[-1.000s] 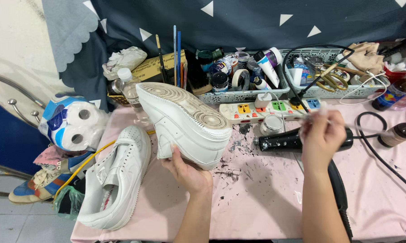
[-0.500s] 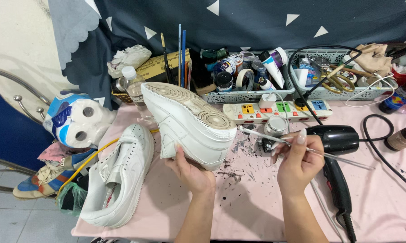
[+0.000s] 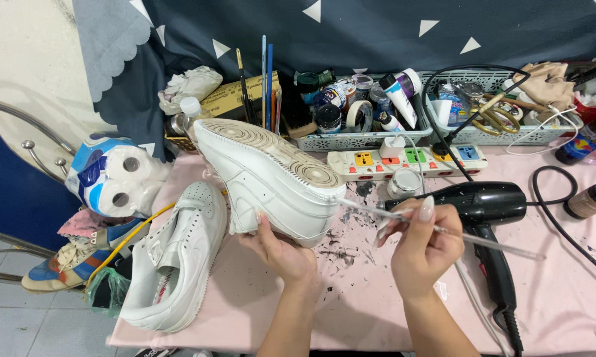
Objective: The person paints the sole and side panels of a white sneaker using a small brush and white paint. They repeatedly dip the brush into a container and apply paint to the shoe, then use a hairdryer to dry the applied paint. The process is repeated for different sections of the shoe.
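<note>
My left hand (image 3: pixel 278 248) grips a white sneaker (image 3: pixel 265 175) from below, holding it tilted with its worn sole facing up. My right hand (image 3: pixel 422 244) pinches a thin clear-handled brush (image 3: pixel 456 235), and the brush tip touches the toe end of the sole. A second white sneaker (image 3: pixel 176 258) lies upright on the pink table (image 3: pixel 351 304) to the left. A black hair dryer (image 3: pixel 483 218) lies just right of my right hand.
A power strip (image 3: pixel 410 158) with coloured switches and a small open jar (image 3: pixel 404 182) sit behind the shoe. Grey baskets (image 3: pixel 377 139) of paints, tape, brushes and scissors line the back. Toilet rolls (image 3: pixel 116 178) and a blue-orange sneaker (image 3: pixel 73 261) are at left. Brown bottles (image 3: pixel 589 198) stand right.
My right hand left the hair dryer, picked up the thin brush and brought its tip to the toe of the held shoe's sole. The left hand kept the shoe steady.
</note>
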